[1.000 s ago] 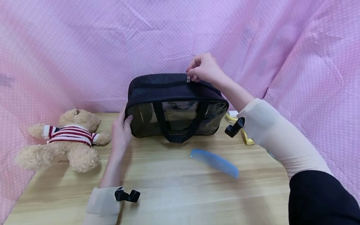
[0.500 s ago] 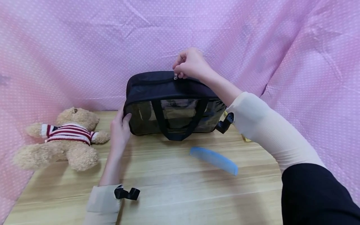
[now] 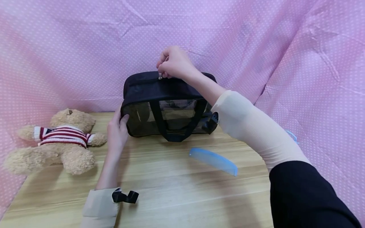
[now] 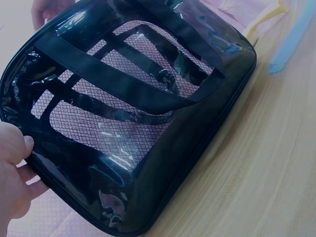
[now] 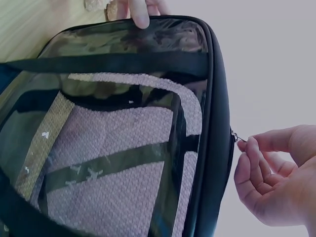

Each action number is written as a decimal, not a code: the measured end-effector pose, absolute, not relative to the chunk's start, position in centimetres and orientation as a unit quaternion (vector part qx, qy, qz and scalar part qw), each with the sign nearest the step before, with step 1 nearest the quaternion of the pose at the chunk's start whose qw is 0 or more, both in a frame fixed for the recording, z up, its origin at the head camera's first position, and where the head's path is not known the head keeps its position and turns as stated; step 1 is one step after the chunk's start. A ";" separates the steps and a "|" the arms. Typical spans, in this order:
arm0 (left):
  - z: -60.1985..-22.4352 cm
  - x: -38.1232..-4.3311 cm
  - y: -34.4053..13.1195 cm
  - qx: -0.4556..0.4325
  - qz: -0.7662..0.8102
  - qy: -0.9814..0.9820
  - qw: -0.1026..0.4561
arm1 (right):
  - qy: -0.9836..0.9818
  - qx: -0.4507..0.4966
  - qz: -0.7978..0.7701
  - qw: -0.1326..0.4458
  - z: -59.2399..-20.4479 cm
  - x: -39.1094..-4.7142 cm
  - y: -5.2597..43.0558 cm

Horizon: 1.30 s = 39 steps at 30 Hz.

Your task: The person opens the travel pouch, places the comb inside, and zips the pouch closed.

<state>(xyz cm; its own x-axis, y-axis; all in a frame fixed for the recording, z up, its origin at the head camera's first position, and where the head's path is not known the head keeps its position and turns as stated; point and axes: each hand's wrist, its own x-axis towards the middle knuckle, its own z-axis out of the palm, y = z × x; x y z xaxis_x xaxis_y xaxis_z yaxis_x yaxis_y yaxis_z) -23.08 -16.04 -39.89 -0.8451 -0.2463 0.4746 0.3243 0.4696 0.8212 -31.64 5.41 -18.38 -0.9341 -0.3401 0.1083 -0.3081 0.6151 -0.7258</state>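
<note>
A black toiletry bag (image 3: 176, 90) with a see-through front and a strap handle stands upright on the table. My left hand (image 3: 117, 133) holds its left end, thumb on the front panel and fingers behind the edge. On the bag's top, my right hand (image 3: 175, 63) pinches the zipper pull (image 3: 160, 76) between thumb and index finger, left of the middle. The right wrist view shows these fingertips right at the small metal pull (image 5: 237, 136), the other fingers curled in. Mesh shows through the clear panel (image 4: 113, 133) in the left wrist view.
A blue comb (image 3: 212, 159) lies in front of the bag. To the left, a teddy bear (image 3: 64, 136) in a striped sweater lies on its back. Something yellow (image 4: 266, 19) sits past the bag's right end. Pink dotted cloth (image 3: 94, 47) hangs behind the table.
My right hand has moved left along the top of the bag, drawing the zipper pull with it. The left hand keeps its hold on the bag's end.
</note>
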 end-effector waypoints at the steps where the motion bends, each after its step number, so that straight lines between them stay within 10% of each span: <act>1: -39.9 -23.1 -16.1 -0.025 -0.514 -0.811 0.278 | 0.898 -0.182 -0.400 0.024 -18.4 -31.7 5.1; 39: -40.0 -22.4 -15.5 -0.018 -0.509 -0.810 0.289 | 0.937 -0.241 -0.250 -0.039 -19.9 -30.8 -3.2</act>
<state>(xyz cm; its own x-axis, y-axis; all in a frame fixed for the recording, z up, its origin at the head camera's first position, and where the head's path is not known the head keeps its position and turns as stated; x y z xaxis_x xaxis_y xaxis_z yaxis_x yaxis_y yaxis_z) -22.44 -15.51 -39.98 -0.8317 -0.2652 0.4877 0.3245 0.4807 0.8147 -30.79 -3.23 -19.91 -0.8812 -0.4316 0.1928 -0.4702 0.7590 -0.4504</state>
